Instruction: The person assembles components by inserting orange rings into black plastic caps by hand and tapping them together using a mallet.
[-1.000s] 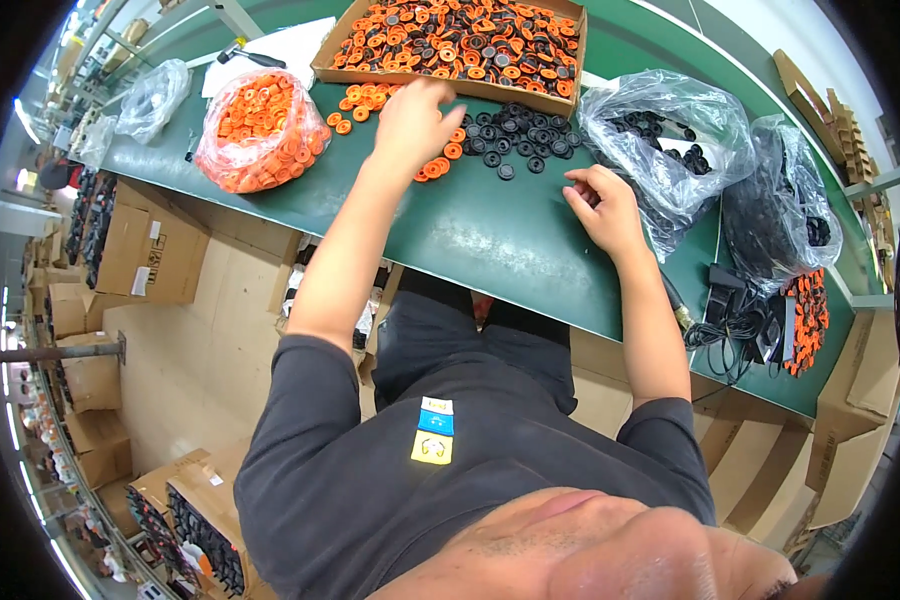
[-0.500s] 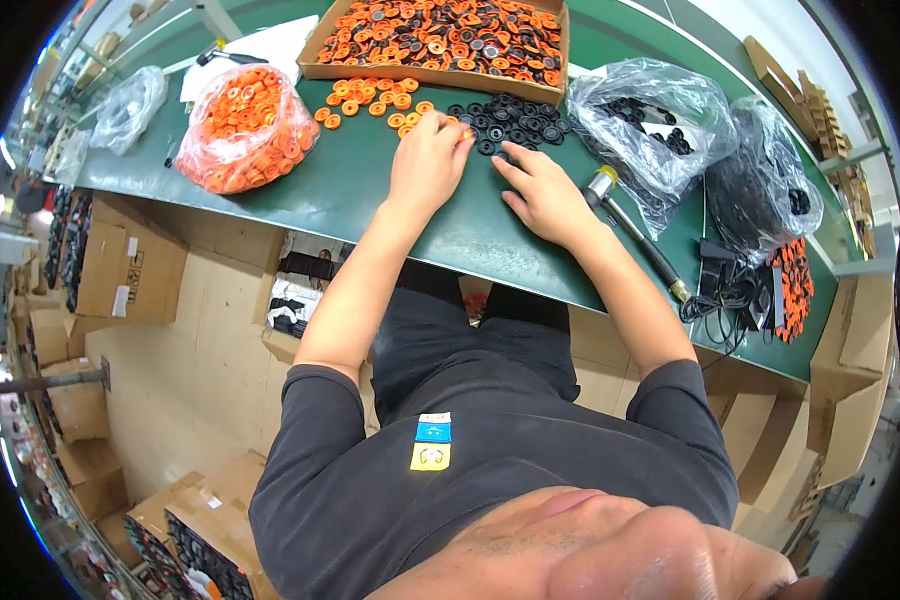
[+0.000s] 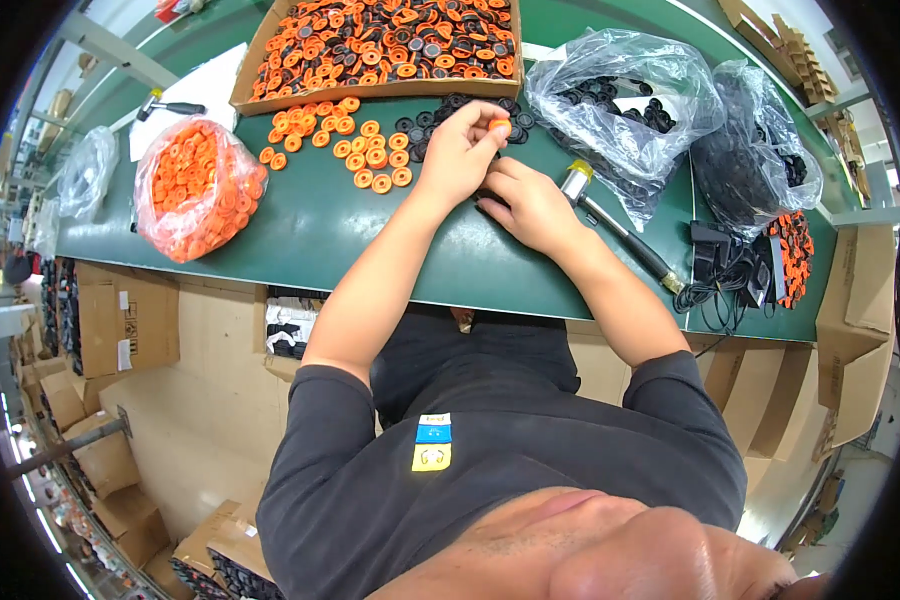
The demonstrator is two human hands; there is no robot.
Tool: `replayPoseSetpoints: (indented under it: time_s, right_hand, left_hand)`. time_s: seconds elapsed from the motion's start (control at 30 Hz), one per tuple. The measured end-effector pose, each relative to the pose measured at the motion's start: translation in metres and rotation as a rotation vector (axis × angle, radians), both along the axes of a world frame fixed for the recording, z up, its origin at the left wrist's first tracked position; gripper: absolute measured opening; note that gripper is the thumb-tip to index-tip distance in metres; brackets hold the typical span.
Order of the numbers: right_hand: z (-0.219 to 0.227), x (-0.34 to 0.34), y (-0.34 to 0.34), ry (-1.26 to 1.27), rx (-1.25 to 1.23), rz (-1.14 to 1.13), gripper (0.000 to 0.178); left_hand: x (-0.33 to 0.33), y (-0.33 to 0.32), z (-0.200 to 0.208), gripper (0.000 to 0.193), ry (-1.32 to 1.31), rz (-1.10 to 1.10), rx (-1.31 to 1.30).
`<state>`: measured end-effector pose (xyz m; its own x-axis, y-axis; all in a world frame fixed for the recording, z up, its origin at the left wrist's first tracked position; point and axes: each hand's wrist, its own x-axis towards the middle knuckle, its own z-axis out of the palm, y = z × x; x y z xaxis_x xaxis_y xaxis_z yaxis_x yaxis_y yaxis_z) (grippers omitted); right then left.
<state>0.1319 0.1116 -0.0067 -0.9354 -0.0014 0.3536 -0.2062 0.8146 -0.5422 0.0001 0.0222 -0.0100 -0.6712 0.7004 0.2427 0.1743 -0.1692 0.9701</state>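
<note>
My left hand [image 3: 460, 155] pinches an orange round cap [image 3: 500, 125] between thumb and fingers, just above the table. Close beside it, my right hand [image 3: 532, 208] has its fingers curled, with a dark edge of a black round piece [image 3: 478, 197] at the fingertips; most of that piece is hidden. Loose orange caps [image 3: 376, 157] lie flat to the left of my left hand. Behind both hands, black round pieces [image 3: 417, 130] form a loose pile, partly covered by my left hand.
A shallow cardboard tray [image 3: 370, 97] of orange-and-black assembled pieces stands behind. Left is a plastic bag of orange caps [image 3: 192, 185]; right are bags of black pieces [image 3: 610, 105]. A hammer [image 3: 620, 232], black cables [image 3: 715, 290] and another hammer [image 3: 175, 107] lie on the green table [image 3: 470, 260].
My left hand has lifted an orange cap from beside the piles. My right hand has drawn back from the black pile, fingers curling in. The view has shifted, so the table appears moved.
</note>
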Motion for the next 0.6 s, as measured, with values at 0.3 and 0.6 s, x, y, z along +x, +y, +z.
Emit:
replayPoseSetpoints:
  time_s: [0.3,0.6]
  right_hand:
    - [0.014,0.007,0.032,0.360,-0.232,-0.296,0.031]
    - [0.009,0.006,0.034,0.338,-0.284,-0.288,0.036]
  left_hand:
    - [0.012,-0.007,0.007,0.032,-0.316,-0.286,-0.048]
    - [0.014,-0.005,0.008,0.032,-0.293,-0.293,-0.038]
